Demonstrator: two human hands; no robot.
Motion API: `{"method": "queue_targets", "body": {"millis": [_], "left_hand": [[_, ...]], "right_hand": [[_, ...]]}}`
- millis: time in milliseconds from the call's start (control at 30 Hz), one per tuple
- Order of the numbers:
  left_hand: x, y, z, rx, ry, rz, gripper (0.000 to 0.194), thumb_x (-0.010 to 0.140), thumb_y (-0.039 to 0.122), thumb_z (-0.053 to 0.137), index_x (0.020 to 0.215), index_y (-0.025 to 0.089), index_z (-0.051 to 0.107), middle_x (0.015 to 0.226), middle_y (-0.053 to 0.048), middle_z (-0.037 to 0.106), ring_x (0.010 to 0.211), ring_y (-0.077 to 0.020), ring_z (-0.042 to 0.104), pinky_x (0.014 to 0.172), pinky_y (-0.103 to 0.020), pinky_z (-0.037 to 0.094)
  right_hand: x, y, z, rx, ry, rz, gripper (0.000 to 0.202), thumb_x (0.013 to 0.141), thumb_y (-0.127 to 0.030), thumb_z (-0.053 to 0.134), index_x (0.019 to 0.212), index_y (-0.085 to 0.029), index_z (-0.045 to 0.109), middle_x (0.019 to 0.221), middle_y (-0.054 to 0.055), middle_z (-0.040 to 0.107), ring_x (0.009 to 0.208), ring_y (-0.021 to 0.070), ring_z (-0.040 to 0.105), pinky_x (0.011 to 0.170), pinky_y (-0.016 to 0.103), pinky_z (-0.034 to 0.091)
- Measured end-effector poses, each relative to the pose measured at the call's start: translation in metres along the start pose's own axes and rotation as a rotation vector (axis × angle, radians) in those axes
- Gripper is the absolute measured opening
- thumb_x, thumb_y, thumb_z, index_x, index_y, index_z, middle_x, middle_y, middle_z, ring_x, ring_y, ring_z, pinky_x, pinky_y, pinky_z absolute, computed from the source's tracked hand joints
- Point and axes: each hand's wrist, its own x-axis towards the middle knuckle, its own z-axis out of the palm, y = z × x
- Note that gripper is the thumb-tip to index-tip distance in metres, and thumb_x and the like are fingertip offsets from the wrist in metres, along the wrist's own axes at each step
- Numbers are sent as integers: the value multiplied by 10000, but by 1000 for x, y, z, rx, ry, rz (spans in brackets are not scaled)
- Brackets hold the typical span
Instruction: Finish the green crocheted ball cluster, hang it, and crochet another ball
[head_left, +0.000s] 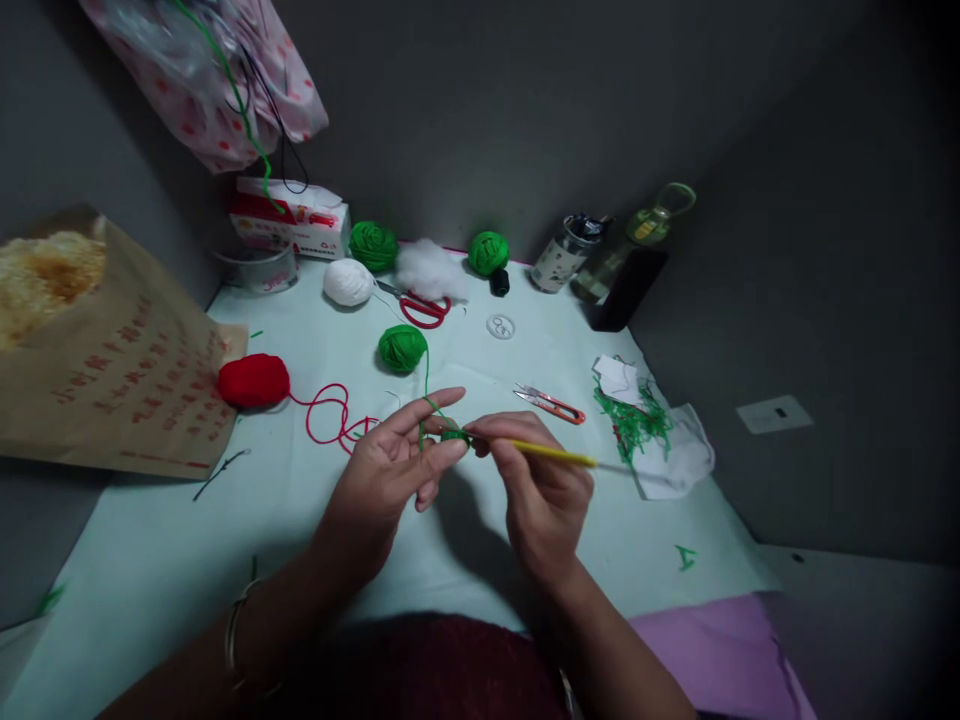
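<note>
My left hand [401, 455] pinches a small piece of green crochet [454, 436] between thumb and fingers, its index finger stretched out with green yarn over it. That strand runs up to a green yarn ball [403, 349] just beyond the hand. In my right hand [536, 480] is a crochet hook with a yellow handle [551, 453], held like a pencil. Its tip meets the green piece, where my fingers partly hide it. Orange thread snips [551, 403] lie beyond my right hand.
Left stand a paper bag [127, 370] and a red yarn ball [255, 381] with loose yarn. Behind are a white yarn ball [348, 283], red-handled scissors [425, 309], stuffing [429, 268] and a tissue box [322, 225]. Right are a bottle [607, 265] and green yarn scraps [637, 425].
</note>
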Motion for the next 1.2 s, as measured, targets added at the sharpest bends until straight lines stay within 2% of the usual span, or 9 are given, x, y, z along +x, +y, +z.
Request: {"method": "queue_targets", "body": {"millis": [100, 167, 233, 333, 433, 533, 767, 1033, 1200], "left_hand": [[3, -1, -2, -97, -24, -77, 510, 762, 242, 817, 1250, 187, 678, 664, 65, 512, 431, -10, 313, 391, -156, 254], [4, 2, -4, -183, -57, -162, 423, 769, 224, 803, 1176, 154, 713, 587, 90, 421, 415, -4, 243, 382, -143, 214], [5, 5, -5, -233, -50, -180, 321, 776, 188, 786, 1090, 136, 743, 583, 90, 403, 419, 2, 211, 381, -131, 196], [5, 6, -5, -178, -12, -90, 339, 768, 173, 789, 1103, 173, 738, 693, 56, 520, 425, 10, 271, 386, -137, 222], [2, 3, -2, -9, -24, -25, 412, 793, 234, 786, 1196, 204, 705, 777, 21, 615, 454, -20, 393, 421, -176, 311], [0, 1, -2, 80, -21, -2, 401, 845, 290, 744, 1227, 178, 694, 677, 23, 596, 502, -65, 470, 491, -211, 383], [-2, 6, -3, 98, 21, 14, 401, 805, 246, 762, 1195, 180, 698, 821, 11, 593, 500, -38, 473, 500, -211, 408], [-3, 1, -7, 248, 74, 96, 382, 807, 227, 755, 1186, 217, 710, 837, 22, 576, 524, -41, 460, 502, -196, 409], [-6, -5, -2, 367, 188, 228, 334, 802, 176, 751, 1133, 219, 742, 823, 23, 581, 550, -44, 393, 530, -187, 384]], "right_hand": [[-5, -1, -2, -267, -56, -221, 360, 901, -45, 615, 1171, -261, 713, 1057, 66, 725, 950, 194, 674, 778, 366, 580], [-4, -2, -4, -266, -45, -234, 352, 909, -51, 605, 1168, -264, 713, 1041, 62, 726, 944, 192, 676, 779, 367, 578], [0, -2, -6, -99, 23, -102, 280, 940, -90, 571, 1090, -266, 729, 941, 39, 723, 854, 175, 670, 728, 349, 575], [6, -1, -5, 197, 66, 111, 198, 966, -176, 562, 970, -255, 744, 839, 21, 698, 744, 156, 640, 651, 319, 555], [7, 2, -3, 273, 3, 176, 168, 951, -197, 602, 962, -251, 761, 898, 29, 725, 855, 169, 666, 736, 330, 563], [5, 7, -2, 338, 22, 253, 163, 954, -203, 612, 983, -253, 764, 920, 20, 732, 826, 140, 664, 743, 298, 550], [7, 10, -6, 564, 31, 410, 199, 1000, -261, 547, 935, -216, 729, 883, 27, 742, 718, 113, 660, 706, 280, 555], [1, -5, -11, 133, -45, 122, 227, 1004, -137, 492, 1040, -228, 697, 942, 23, 715, 808, 128, 669, 740, 302, 562], [-1, -4, -11, -43, -108, -144, 284, 972, -55, 471, 1135, -212, 643, 956, 48, 710, 867, 160, 672, 750, 343, 582]]}}
